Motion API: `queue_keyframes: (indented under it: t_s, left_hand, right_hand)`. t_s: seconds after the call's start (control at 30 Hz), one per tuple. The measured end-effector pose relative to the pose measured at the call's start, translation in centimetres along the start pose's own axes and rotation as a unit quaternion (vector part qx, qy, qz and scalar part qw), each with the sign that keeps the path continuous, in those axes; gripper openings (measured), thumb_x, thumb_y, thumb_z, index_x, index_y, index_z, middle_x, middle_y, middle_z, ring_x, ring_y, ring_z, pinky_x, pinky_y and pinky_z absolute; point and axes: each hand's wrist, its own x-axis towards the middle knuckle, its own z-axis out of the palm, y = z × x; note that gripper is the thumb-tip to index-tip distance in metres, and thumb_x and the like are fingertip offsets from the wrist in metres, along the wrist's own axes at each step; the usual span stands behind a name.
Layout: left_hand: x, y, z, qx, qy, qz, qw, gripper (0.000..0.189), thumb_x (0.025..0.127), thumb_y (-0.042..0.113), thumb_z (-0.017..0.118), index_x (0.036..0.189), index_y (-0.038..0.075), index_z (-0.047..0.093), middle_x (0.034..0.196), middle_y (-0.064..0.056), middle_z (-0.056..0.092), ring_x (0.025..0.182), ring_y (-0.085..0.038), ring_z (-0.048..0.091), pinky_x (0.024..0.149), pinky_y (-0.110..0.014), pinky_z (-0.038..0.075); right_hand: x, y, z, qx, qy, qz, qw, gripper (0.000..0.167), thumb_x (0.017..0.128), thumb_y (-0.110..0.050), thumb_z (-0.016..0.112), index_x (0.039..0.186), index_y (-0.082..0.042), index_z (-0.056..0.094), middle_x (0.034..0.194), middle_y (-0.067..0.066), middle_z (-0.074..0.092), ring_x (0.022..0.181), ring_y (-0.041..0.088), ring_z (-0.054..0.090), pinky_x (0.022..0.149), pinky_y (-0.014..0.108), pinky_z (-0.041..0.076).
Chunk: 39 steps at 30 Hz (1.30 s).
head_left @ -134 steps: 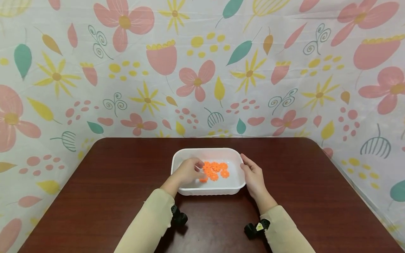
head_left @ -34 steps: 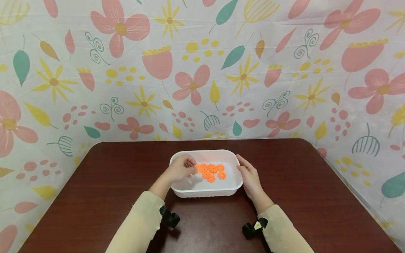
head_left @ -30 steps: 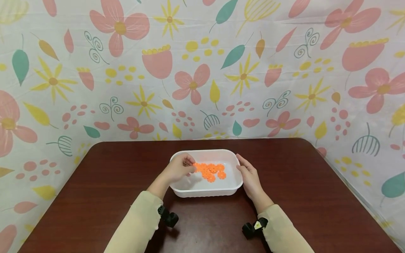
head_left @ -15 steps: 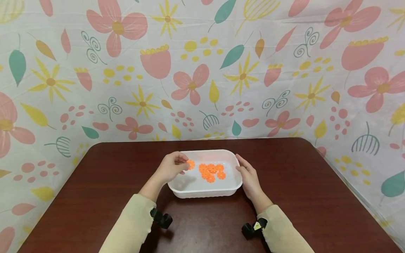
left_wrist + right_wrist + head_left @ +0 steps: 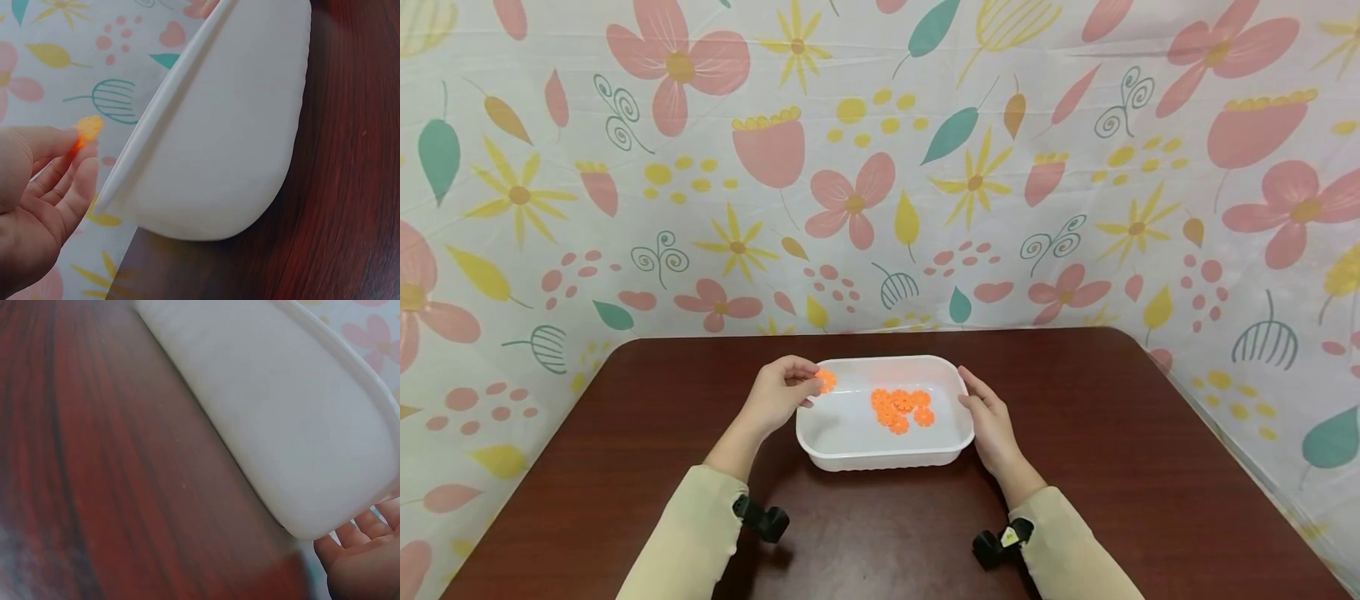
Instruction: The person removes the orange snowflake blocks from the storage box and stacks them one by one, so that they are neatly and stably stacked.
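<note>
A white plastic basin stands on the table, with several orange flower-shaped discs heaped right of its middle. My left hand pinches one orange flower-shaped disc between thumb and fingers, at the basin's far left corner and above the rim. In the left wrist view that disc shows edge-on at the fingertips. At the other end, my right hand holds the basin's right rim, thumb at the edge and fingers along the outer wall. The right wrist view shows its fingers touching the outside of the basin.
Dark brown wood grain covers the table, whose far edge meets a white flower-printed cloth. Black wrist cameras sit on both sleeves, the left camera and the right camera both above the table's near part.
My left hand has lifted one orange disc off the heap and carried it left and away to the basin's far left corner. The right hand has stayed on the rim.
</note>
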Motion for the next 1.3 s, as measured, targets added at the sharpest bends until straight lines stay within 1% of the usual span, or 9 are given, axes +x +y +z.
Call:
queue_keyframes:
  t_s: [0.13, 0.4, 0.73, 0.9, 0.97, 1.03, 1.13, 1.27, 1.3]
  left_hand:
    - [-0.3, -0.2, -0.7, -0.007, 0.008, 0.001, 0.9999, 0.022, 0.085, 0.005, 0.067, 0.105, -0.003, 0.061, 0.095, -0.015, 0.066, 0.075, -0.014, 0.063, 0.065, -0.029, 0.057]
    - [-0.6, -0.6, -2.0, -0.027, 0.023, -0.012, 0.9993, 0.025, 0.086, 0.005, 0.066, 0.108, -0.005, 0.059, 0.093, -0.013, 0.063, 0.074, -0.014, 0.064, 0.066, -0.029, 0.058]
    - [-0.7, -1.3, -3.2, -0.022, 0.04, -0.025, 0.9987, 0.025, 0.088, 0.005, 0.064, 0.109, -0.006, 0.058, 0.095, -0.013, 0.062, 0.076, -0.012, 0.065, 0.067, -0.029, 0.058]
    - [-0.8, -1.9, -3.8, -0.012, 0.048, -0.035, 0.9982, 0.024, 0.089, 0.007, 0.064, 0.11, -0.004, 0.059, 0.095, -0.012, 0.063, 0.082, -0.019, 0.066, 0.072, -0.035, 0.058]
    - [-0.8, -2.1, -4.0, -0.008, 0.049, -0.041, 0.9979, 0.023, 0.09, 0.008, 0.063, 0.11, -0.003, 0.059, 0.095, -0.012, 0.063, 0.086, -0.025, 0.066, 0.073, -0.036, 0.058]
    - [-0.8, -2.3, -4.2, -0.008, 0.051, -0.046, 0.9976, 0.024, 0.09, 0.009, 0.063, 0.11, -0.003, 0.06, 0.097, -0.013, 0.063, 0.088, -0.027, 0.066, 0.073, -0.034, 0.058]
    - [-0.8, -2.7, -4.5, -0.003, 0.055, -0.053, 0.9971, 0.025, 0.09, 0.01, 0.064, 0.111, -0.002, 0.06, 0.098, -0.013, 0.063, 0.086, -0.024, 0.067, 0.071, -0.03, 0.058]
    - [-0.8, -3.1, -5.0, 0.01, 0.058, -0.062, 0.9964, 0.026, 0.09, 0.01, 0.064, 0.112, -0.002, 0.06, 0.102, -0.014, 0.063, 0.082, -0.016, 0.066, 0.07, -0.027, 0.058]
    - [-0.8, -3.1, -5.1, 0.01, 0.058, -0.065, 0.9961, 0.026, 0.09, 0.011, 0.064, 0.112, -0.002, 0.061, 0.103, -0.014, 0.064, 0.083, -0.016, 0.066, 0.07, -0.027, 0.058]
  right_hand:
    - [0.0, 0.1, 0.1, -0.001, 0.005, -0.001, 1.0, 0.05, 0.096, -0.005, 0.04, 0.145, -0.009, 0.037, 0.153, 0.004, 0.032, 0.142, 0.017, 0.026, 0.115, 0.037, 0.025]
    - [0.1, 0.2, 0.1, 0.003, 0.005, -0.007, 1.0, 0.05, 0.096, -0.004, 0.04, 0.145, -0.008, 0.037, 0.153, 0.004, 0.033, 0.142, 0.017, 0.027, 0.115, 0.037, 0.025]
    - [-0.1, 0.0, 0.0, -0.002, 0.001, -0.004, 1.0, 0.05, 0.096, -0.005, 0.039, 0.145, -0.008, 0.036, 0.153, 0.003, 0.032, 0.143, 0.016, 0.025, 0.115, 0.036, 0.025]
    - [0.0, 0.1, 0.0, 0.001, -0.001, -0.002, 1.0, 0.05, 0.096, -0.005, 0.039, 0.146, -0.009, 0.036, 0.153, 0.002, 0.032, 0.143, 0.016, 0.024, 0.115, 0.036, 0.025]
    - [0.1, 0.2, 0.0, 0.0, 0.002, -0.002, 1.0, 0.05, 0.096, -0.005, 0.039, 0.146, -0.009, 0.036, 0.153, 0.002, 0.032, 0.143, 0.016, 0.025, 0.115, 0.036, 0.025]
    - [0.1, 0.3, 0.0, -0.001, 0.005, -0.002, 1.0, 0.05, 0.096, -0.005, 0.039, 0.146, -0.01, 0.036, 0.153, 0.001, 0.032, 0.142, 0.015, 0.026, 0.114, 0.036, 0.026]
    - [0.2, 0.4, -0.1, -0.001, 0.006, -0.001, 1.0, 0.05, 0.096, -0.005, 0.039, 0.146, -0.01, 0.036, 0.153, 0.001, 0.032, 0.142, 0.014, 0.026, 0.114, 0.035, 0.026]
    - [0.2, 0.5, -0.1, 0.001, 0.005, 0.003, 1.0, 0.05, 0.096, -0.006, 0.039, 0.146, -0.012, 0.037, 0.153, -0.001, 0.033, 0.142, 0.013, 0.026, 0.115, 0.034, 0.026]
    - [0.1, 0.5, -0.1, 0.001, 0.005, 0.003, 1.0, 0.05, 0.096, -0.005, 0.039, 0.146, -0.012, 0.037, 0.153, -0.001, 0.033, 0.142, 0.012, 0.026, 0.115, 0.034, 0.026]
